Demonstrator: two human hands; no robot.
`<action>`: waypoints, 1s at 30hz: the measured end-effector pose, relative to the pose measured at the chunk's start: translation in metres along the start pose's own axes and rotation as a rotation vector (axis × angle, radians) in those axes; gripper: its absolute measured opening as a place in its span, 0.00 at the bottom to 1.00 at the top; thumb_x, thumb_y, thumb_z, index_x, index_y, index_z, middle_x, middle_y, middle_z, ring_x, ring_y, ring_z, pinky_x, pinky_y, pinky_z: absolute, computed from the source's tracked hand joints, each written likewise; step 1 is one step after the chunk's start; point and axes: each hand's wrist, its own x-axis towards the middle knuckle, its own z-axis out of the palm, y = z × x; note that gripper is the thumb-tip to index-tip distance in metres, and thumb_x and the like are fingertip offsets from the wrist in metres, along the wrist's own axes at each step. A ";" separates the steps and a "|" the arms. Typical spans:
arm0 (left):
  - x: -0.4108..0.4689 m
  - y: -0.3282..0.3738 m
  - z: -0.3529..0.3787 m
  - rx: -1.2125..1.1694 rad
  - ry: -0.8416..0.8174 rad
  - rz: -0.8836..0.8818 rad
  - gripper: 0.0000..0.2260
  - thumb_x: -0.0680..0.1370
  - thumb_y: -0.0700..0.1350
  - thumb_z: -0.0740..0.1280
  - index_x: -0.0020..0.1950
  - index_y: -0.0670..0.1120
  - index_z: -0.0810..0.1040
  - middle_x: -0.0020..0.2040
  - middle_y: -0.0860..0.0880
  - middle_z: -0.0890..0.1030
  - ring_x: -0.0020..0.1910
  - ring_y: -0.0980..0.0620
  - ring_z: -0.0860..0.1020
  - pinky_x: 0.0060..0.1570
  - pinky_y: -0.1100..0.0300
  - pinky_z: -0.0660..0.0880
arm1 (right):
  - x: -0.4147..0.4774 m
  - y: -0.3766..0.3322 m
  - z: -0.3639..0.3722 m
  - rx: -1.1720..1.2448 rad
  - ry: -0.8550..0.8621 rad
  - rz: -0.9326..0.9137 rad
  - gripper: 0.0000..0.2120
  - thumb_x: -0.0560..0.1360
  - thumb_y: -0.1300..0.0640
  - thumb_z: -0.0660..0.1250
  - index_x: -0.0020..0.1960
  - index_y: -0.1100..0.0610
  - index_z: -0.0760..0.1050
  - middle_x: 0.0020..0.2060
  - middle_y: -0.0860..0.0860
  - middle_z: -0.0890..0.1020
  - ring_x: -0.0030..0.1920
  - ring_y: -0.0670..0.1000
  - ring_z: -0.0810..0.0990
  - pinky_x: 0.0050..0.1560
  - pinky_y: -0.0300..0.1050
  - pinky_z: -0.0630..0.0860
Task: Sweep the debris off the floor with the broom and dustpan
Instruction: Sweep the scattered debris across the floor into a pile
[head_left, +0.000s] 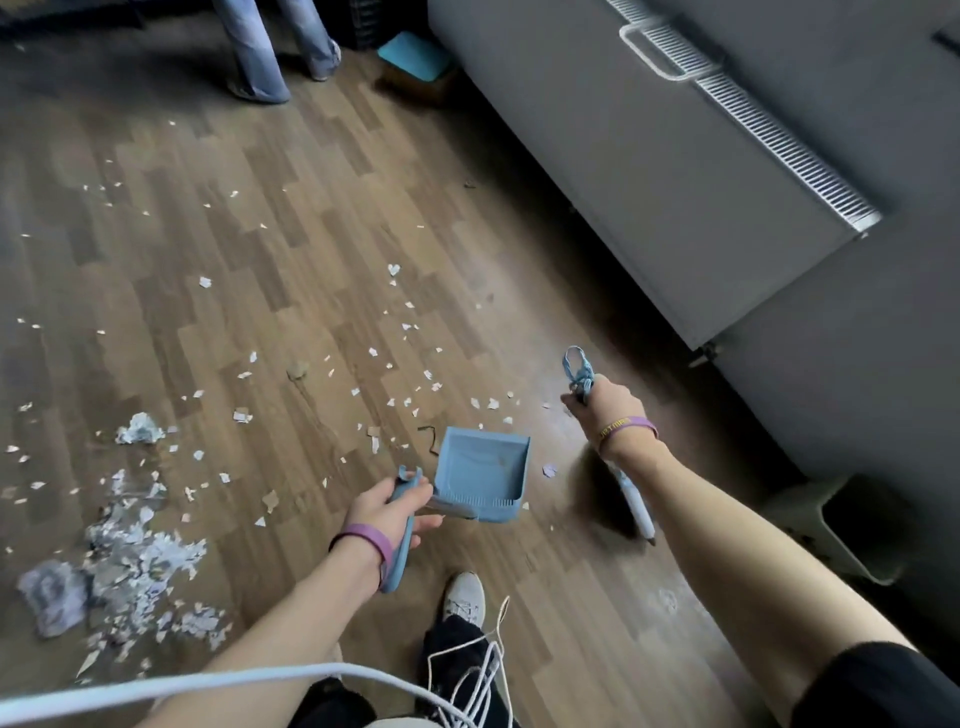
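Nearest the camera, a dark trouser leg and a pale grey laced shoe (464, 597) stand on the brown wood-plank floor (291, 249), with white cords (470, 670) dangling in front. Just ahead, the left hand (387, 506) is clamped around the handle of a light blue plastic dustpan (480, 470), a purple wristband (366, 540) on that wrist. The pan is tilted with its open mouth facing away; whether its lip touches the floor cannot be told, and it looks nearly empty. To the right, the right hand (608, 410) is closed around the pale handle of a broom (631, 499), a blue cord loop (577, 369) at the handle's top; the dark bristle head below is blurred.

The sweeping seems barely begun. A dense heap of torn white and grey paper scraps (135, 561) lies well to the left of the pan, and smaller white bits (400, 332) are scattered across the planks beyond it. The next move probably calls for setting the pan's lip flat on the floor and drawing the bristles through the nearby bits toward it; light scraps may flutter away.

Farther off, a large grey cabinet with a ribbed metal strip (675, 171) runs along the right side, and another person's legs in pale jeans (260, 52) stand at the far end.
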 end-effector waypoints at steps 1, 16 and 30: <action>0.001 -0.001 0.001 0.009 -0.001 -0.002 0.03 0.77 0.42 0.67 0.49 0.49 0.77 0.46 0.53 0.81 0.40 0.50 0.83 0.36 0.60 0.73 | 0.003 0.003 0.008 0.023 -0.024 0.016 0.15 0.77 0.46 0.62 0.51 0.58 0.73 0.44 0.57 0.80 0.40 0.60 0.76 0.39 0.44 0.67; 0.025 -0.019 -0.135 -0.007 0.150 -0.042 0.05 0.76 0.43 0.68 0.51 0.50 0.78 0.48 0.55 0.81 0.42 0.51 0.84 0.36 0.60 0.74 | -0.015 -0.167 0.123 0.024 -0.249 -0.213 0.08 0.72 0.51 0.61 0.46 0.53 0.75 0.45 0.59 0.82 0.47 0.62 0.79 0.42 0.45 0.70; 0.005 -0.015 -0.413 -0.161 0.440 -0.030 0.08 0.76 0.34 0.64 0.44 0.46 0.77 0.42 0.49 0.81 0.24 0.55 0.80 0.19 0.70 0.66 | -0.149 -0.525 0.238 0.203 -0.359 -0.466 0.09 0.72 0.53 0.61 0.46 0.56 0.76 0.45 0.60 0.82 0.47 0.64 0.78 0.41 0.44 0.68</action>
